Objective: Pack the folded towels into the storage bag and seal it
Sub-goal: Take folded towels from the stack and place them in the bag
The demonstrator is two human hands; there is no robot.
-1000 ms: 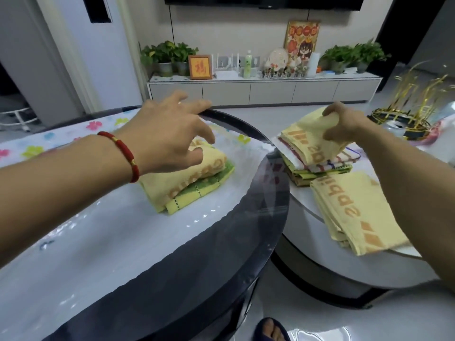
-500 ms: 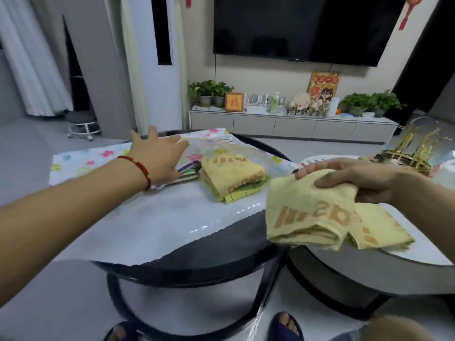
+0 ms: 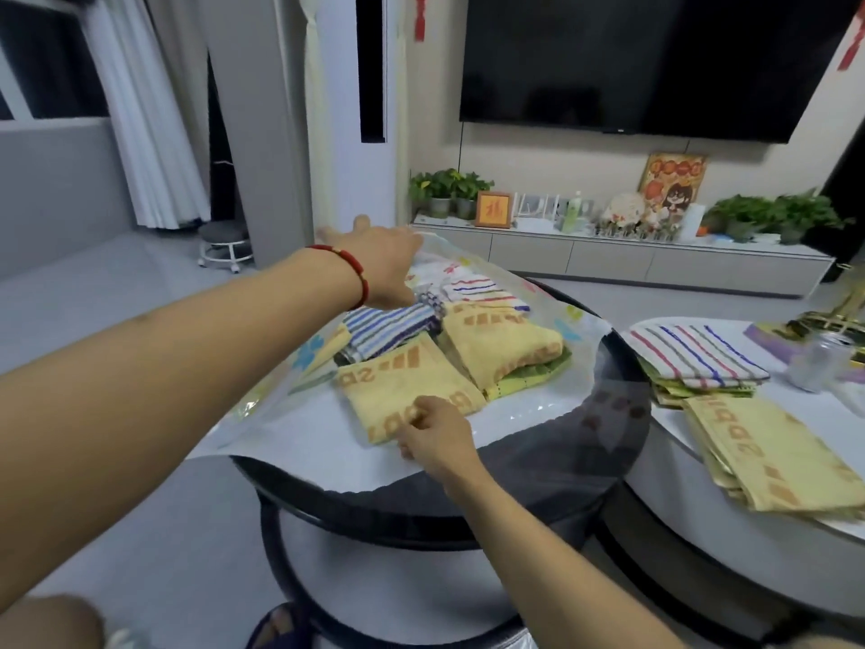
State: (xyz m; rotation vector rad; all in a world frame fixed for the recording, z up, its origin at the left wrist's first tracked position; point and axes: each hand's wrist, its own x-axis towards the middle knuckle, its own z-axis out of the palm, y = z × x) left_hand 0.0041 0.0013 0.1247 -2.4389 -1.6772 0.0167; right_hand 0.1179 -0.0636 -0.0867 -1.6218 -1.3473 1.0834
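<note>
The clear storage bag [image 3: 552, 405], printed with coloured flowers, lies on the dark round glass table [image 3: 613, 442]. My left hand [image 3: 379, 260], a red cord at its wrist, holds the bag's upper sheet up at the far side. Under that sheet lie a blue-striped towel [image 3: 388, 327], a white striped towel [image 3: 468, 285] and a yellow towel stack [image 3: 505, 348]. A folded yellow towel [image 3: 398, 391] with orange lettering lies flat in the bag's mouth. My right hand [image 3: 433, 435] pinches its near edge.
A lower white round table [image 3: 678, 456] stands to the right with a striped towel pile [image 3: 692, 360] and yellow folded towels [image 3: 772, 454]. A gold ornament [image 3: 838, 316] is at its far side. My feet are below the glass table.
My right hand carried the yellow towel from the right table and laid it in the bag beside the yellow stack. My left hand moved farther back and lifted the bag's upper sheet.
</note>
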